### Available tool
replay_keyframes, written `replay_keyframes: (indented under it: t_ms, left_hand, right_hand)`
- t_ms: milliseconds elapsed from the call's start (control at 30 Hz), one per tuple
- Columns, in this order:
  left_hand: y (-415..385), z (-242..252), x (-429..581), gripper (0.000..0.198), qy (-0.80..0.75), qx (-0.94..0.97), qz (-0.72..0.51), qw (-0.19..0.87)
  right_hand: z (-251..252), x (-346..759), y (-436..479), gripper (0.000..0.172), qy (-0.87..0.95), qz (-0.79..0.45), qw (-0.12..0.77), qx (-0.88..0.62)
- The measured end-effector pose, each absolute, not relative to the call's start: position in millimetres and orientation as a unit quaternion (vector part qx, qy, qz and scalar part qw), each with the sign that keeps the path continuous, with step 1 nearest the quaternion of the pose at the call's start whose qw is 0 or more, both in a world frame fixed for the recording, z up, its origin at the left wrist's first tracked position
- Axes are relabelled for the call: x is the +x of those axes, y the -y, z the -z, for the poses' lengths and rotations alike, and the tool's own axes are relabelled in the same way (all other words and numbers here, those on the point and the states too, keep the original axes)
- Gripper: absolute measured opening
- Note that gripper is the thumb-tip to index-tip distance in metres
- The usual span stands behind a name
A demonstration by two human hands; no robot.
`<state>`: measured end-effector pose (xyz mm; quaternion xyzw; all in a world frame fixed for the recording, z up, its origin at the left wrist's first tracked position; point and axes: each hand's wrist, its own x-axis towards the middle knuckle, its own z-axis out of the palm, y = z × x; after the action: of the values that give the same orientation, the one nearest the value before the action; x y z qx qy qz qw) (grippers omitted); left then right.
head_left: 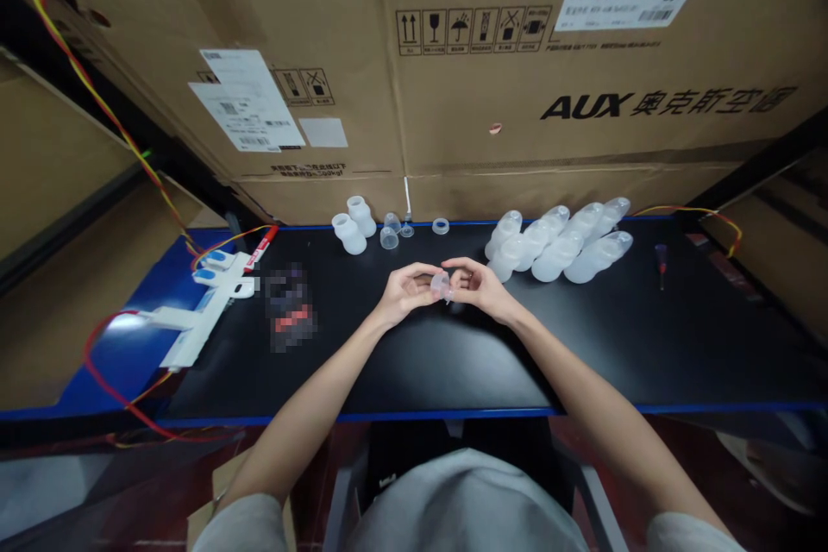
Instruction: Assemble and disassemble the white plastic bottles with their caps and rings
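Head view, the only one I have. Left hand (404, 293) pinches a small clear piece (441, 285) between thumb and fingers; right hand (482, 289) closes fingertips on its near side, forefinger arched above. So both grasp the same piece, held up over the black table (414, 362). I cannot tell whether a second small part sits within the right fingers.

Beyond the grip, slightly left: clear caps (389, 238), a teat (407, 230); almost straight beyond, a ring (441, 226). Farther left, two open bottles (350, 234). Right of the grip, a cluster of topped bottles (561, 246).

My judgement on handling: the piece looks thin and light, so I would want a soft pinch, left hand steady, right doing the fine work. Squeezing hard may dent it or shoot it loose. Spread fingertips hide less of the rim; working low over the table shortens any drop.
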<state>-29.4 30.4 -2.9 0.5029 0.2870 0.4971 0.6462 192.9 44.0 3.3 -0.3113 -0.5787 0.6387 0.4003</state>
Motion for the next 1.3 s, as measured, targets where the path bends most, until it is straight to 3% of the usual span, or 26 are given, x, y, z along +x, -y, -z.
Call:
replay_keyframes:
  t_ms: [367, 567, 800, 933, 1067, 1233, 1300]
  left_hand:
    - [-22, -2, -29, 0.051, -0.294, 0.533, -0.385, 0.694]
    - [-23, 10, -23, 0.064, -0.31, 0.489, -0.393, 0.715]
    - [-19, 11, -17, 0.064, -0.33, 0.51, -0.411, 0.68]
    - [-20, 14, -5, 0.066, -0.362, 0.507, -0.512, 0.591]
    - [-27, 16, -4, 0.083, -0.405, 0.516, -0.572, 0.492]
    - [-42, 8, -36, 0.07, -0.507, 0.607, -0.581, 0.192]
    - [-48, 6, -48, 0.068, -0.524, 0.62, -0.571, 0.126]
  right_hand:
    - [-13, 194, -32, 0.058, 0.696, -0.515, 0.342, -0.364]
    - [-6, 195, -30, 0.045, 0.763, -0.401, 0.336, -0.38]
    - [5, 194, -32, 0.036, 0.8, -0.285, 0.338, -0.405]
    - [9, 189, -35, 0.045, 0.781, -0.297, 0.394, -0.383]
    - [9, 187, -34, 0.04, 0.728, -0.39, 0.426, -0.368]
    - [7, 188, -37, 0.057, 0.594, -0.562, 0.453, -0.356]
    - [6, 186, -38, 0.059, 0.564, -0.597, 0.458, -0.341]
